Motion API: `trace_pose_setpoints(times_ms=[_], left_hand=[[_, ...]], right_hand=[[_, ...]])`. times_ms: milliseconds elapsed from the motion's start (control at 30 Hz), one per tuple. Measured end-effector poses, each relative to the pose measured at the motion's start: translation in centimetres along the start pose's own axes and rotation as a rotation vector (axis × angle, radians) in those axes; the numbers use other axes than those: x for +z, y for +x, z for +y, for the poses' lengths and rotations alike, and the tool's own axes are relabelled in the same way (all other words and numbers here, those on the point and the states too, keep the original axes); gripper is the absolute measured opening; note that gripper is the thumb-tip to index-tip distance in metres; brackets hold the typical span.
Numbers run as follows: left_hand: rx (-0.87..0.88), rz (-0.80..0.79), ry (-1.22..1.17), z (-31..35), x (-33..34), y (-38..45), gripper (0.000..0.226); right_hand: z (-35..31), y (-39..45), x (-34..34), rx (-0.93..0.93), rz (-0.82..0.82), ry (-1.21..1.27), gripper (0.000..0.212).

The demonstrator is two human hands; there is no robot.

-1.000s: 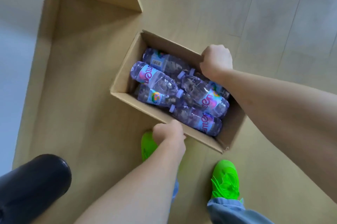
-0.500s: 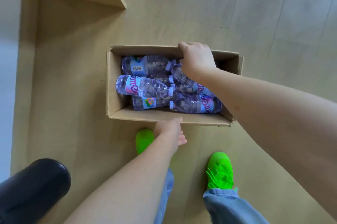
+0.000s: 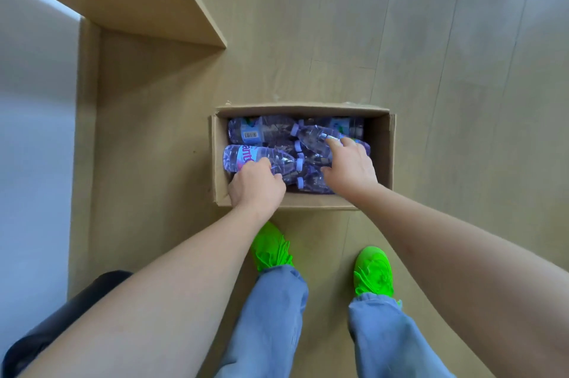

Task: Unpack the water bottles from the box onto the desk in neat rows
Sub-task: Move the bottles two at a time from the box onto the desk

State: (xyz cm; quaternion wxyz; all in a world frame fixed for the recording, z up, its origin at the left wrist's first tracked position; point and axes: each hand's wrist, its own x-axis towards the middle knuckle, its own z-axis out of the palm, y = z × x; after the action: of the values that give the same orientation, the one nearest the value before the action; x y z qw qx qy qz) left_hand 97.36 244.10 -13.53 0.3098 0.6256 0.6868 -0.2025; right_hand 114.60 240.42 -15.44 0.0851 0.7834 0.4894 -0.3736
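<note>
Both hands are down in the box (image 3: 381, 159) on the floor, left hand (image 3: 257, 185) wrapped around one water bottle (image 3: 246, 156), right hand (image 3: 349, 166) curling onto another bottle (image 3: 314, 137) in the pile.

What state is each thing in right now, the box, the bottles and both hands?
Cardboard box: open-topped, on the floor, bottles inside.
Water bottles: lying on their sides, jumbled, caps on, none unpacked yet.
Left hand: inside the box, fingers curled over a pink-labelled bottle.
Right hand: inside the box, fingers laid over another bottle.
</note>
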Motion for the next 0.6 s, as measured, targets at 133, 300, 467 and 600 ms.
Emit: trace_pose_setpoints(times_ms=[133,300,467,600], left_hand=[[0.113,0.006,0.043,-0.7,-0.7,0.4,0.034],[0.193,-0.031,0.039,-0.6,1.3,2.6,0.039],[0.302,0.034,0.172,0.1,4.7,5.2,0.055],[0.303,0.012,0.298,0.2,6.7,7.9,0.064]], right_hand=[[-0.9,-1.0,0.6,-0.005,0.010,-0.017,0.056],[-0.5,0.7,2.2,0.024,0.030,-0.002,0.068],[1.2,3.4,4.3,-0.017,0.096,-0.165,0.082],[2.1,5.8,6.0,-0.042,0.137,-0.243,0.094]])
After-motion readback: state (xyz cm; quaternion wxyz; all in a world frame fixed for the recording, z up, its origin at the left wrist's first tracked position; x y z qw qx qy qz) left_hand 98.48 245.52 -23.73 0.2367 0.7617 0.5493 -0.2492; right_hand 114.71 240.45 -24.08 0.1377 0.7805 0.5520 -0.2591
